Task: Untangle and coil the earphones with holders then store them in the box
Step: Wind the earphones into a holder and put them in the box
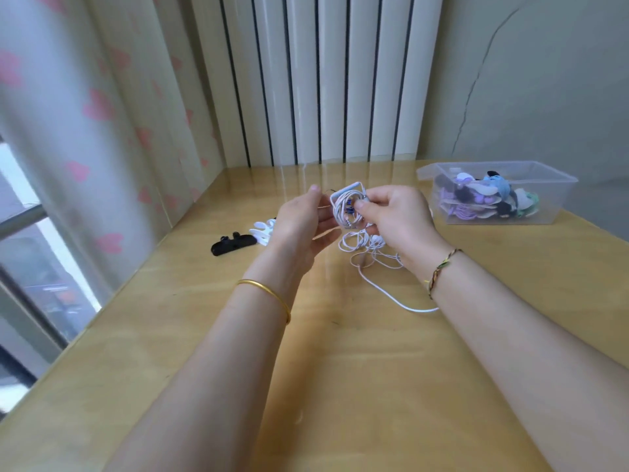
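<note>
I see the white earphones [347,209] held above the middle of the glossy wooden table [340,386], their thin round cord bunched into a loose coil. My view shows the right hand [394,216] pinching that coil between thumb and curled fingers. The left hand [299,226] lays nearly straight fingers against its side, thumb raised. Slack cord [377,258] trails in loops onto the tabletop. Near the left edge lie a black holder [231,245] and a white holder [260,229]. The clear plastic box [551,218], rectangular, sits by the far right edge.
</note>
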Tool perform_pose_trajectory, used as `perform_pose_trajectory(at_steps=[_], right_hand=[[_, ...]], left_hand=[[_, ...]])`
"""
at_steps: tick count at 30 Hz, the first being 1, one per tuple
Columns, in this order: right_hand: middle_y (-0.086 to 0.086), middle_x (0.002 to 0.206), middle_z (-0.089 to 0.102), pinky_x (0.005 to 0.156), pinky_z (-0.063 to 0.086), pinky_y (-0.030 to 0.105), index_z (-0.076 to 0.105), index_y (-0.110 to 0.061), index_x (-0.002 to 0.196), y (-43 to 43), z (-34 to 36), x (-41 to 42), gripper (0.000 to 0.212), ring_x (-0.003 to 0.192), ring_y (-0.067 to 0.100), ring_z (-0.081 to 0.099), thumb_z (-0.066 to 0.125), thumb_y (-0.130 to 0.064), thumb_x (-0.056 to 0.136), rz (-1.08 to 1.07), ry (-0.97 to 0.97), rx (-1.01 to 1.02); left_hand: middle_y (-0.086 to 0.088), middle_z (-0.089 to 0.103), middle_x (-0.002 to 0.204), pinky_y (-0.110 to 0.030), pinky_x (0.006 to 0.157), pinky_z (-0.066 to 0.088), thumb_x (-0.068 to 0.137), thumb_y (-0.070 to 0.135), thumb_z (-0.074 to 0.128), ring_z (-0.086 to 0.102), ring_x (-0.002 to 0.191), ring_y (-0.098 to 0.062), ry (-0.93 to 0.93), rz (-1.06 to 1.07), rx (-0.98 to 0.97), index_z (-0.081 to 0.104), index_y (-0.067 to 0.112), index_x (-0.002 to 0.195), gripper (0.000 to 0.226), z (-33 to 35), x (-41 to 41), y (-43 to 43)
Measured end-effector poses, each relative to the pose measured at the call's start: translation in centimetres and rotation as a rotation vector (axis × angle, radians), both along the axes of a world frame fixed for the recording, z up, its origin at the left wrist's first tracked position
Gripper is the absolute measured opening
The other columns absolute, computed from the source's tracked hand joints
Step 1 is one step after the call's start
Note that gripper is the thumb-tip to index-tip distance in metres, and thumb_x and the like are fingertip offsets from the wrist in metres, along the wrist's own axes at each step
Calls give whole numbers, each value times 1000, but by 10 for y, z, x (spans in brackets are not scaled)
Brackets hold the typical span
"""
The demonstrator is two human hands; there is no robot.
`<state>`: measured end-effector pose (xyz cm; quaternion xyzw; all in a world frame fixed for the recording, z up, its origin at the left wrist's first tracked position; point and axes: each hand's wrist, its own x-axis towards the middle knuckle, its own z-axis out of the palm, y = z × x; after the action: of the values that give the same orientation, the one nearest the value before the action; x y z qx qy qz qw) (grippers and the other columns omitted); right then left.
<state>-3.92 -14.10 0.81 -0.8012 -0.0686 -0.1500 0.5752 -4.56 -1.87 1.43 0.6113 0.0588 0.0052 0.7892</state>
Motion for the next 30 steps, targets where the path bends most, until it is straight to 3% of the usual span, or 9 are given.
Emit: perform_pose_trajectory(at_steps=[4, 6, 8, 13, 16, 19, 25, 27, 30], right_hand=[[1, 56, 52, 68, 47, 39, 67, 4, 85, 7, -7, 1, 15, 68, 23, 54, 58, -7, 91, 36, 101, 82], [-2, 49, 50, 69, 45, 45, 62, 14, 89, 11, -12, 3, 21, 68, 25, 52, 58, -7, 90, 53, 147, 109], [-8, 41, 49, 71, 44, 48, 60, 15, 91, 14, -15, 4, 24, 67, 25, 50, 59, -8, 90, 70, 172, 117], [2, 52, 45, 70, 44, 37, 59, 18, 95, 15, -15, 7, 24, 58, 21, 52, 59, -6, 90, 80, 166, 149], [6, 58, 42, 65, 46, 32, 57, 21, 100, 13, -15, 9, 25, 52, 16, 53, 57, -1, 90, 77, 167, 170], [4, 54, 45, 68, 41, 38, 52, 25, 100, 12, -18, 10, 30, 61, 25, 53, 57, -3, 91, 59, 187, 150], [5, 57, 44, 68, 43, 35, 57, 20, 97, 14, -23, 12, 26, 57, 21, 55, 58, -5, 90, 49, 184, 130], [6, 60, 42, 65, 45, 32, 59, 17, 93, 11, -21, 11, 21, 56, 19, 55, 58, -4, 90, 60, 182, 148], [6, 61, 42, 56, 49, 20, 65, 3, 84, 5, -17, 8, 12, 56, 17, 56, 58, -5, 90, 81, 191, 185]], left_hand=[[-2, 62, 84, -18, 59, 46, 93, 4, 42, 58, 66, -6, -79, 340, 380, 61, 13, 92, 22, -17, 19, 37], [-6, 60, 110, -22, 84, 46, 89, -1, 38, 59, 102, -10, -11, 463, 705, 60, 14, 113, 37, -34, 30, 60], [-9, 46, 132, -36, 99, 34, 91, 6, 42, 38, 126, -28, 140, 523, 1010, 52, 16, 126, 38, -49, 36, 78], [-11, 43, 130, -42, 98, 28, 93, 9, 39, 37, 123, -31, 197, 469, 1409, 47, 14, 126, 35, -69, 38, 98], [-14, 42, 127, -42, 98, 30, 93, 13, 45, 42, 120, -34, 197, 457, 1443, 45, 11, 122, 30, -63, 40, 105], [-19, 40, 128, -39, 93, 39, 92, 33, 54, 51, 112, -35, 307, 278, 1338, 37, 6, 126, 47, -46, 39, 104], [-12, 58, 86, -33, 72, 53, 83, 9, 58, 55, 55, -20, 423, -63, 1372, 32, 7, 125, 49, -16, 24, 88], [-10, 57, 71, -34, 74, 55, 83, 8, 57, 55, 51, -22, 371, -145, 1364, 30, 11, 125, 50, -7, 15, 80], [-9, 57, 67, -39, 78, 58, 85, 8, 56, 60, 57, -26, 230, -244, 1296, 35, 15, 118, 39, 1, 4, 56]])
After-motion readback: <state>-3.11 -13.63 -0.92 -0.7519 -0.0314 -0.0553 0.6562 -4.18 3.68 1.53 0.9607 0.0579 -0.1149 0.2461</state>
